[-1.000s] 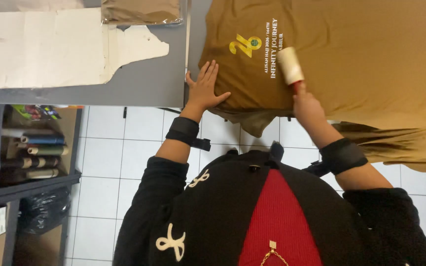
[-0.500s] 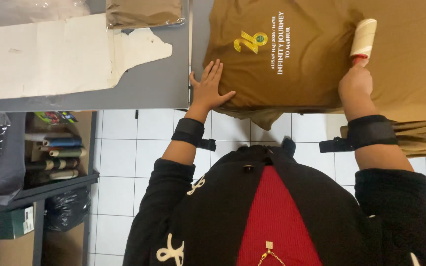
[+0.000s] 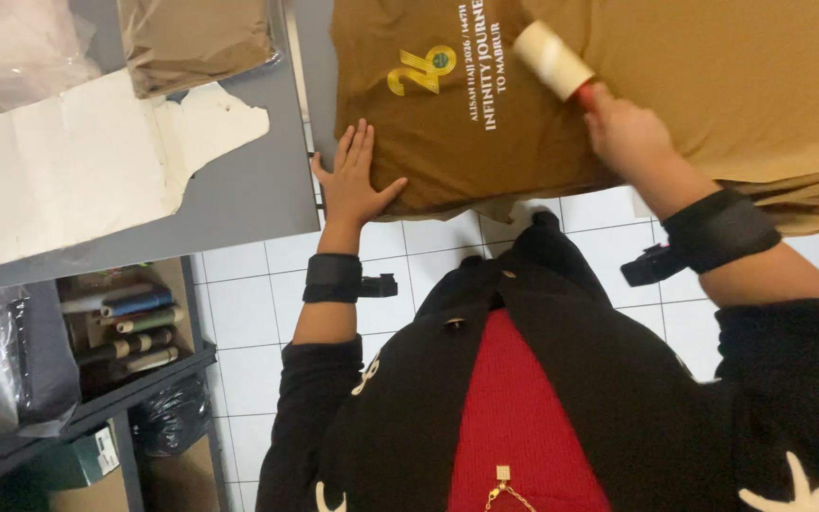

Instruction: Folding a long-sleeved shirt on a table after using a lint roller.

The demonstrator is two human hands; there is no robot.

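- The right hand point(image 3: 629, 133) is clenched on the red handle of a lint roller point(image 3: 554, 59), whose pale roll lies on the brown shirt point(image 3: 713, 85) just right of its yellow and white print point(image 3: 447, 71).
- The left hand point(image 3: 351, 180) holds nothing: it lies flat, fingers together, with the palm on the shirt's left edge near the desk's point(image 3: 239, 190) front edge and the fingertips on bare grey top.
- The shirt is spread over the desk's right part, and its lower hem hangs over the front edge above the tiled floor point(image 3: 258, 303).
- Risk, as I judge it: the sticky roll could drag the loose cloth and bunch it, since only one corner is pinned by the left hand.
- Risk: a hard pass over the print could lift or scuff it, because the roll sits right at its edge.
- Risk: the overhanging hem could pull the shirt toward the floor if the left hand lifts.
- Well apart, at the desk's left side, lie a torn white sheet point(image 3: 68, 171) and a bagged brown garment point(image 3: 196, 38) at the back edge.
- Against half a second ago, the roller has come left across the shirt, from well right of the print to beside it, and now lies slanted.
- The left hand keeps the same place at the shirt's corner.
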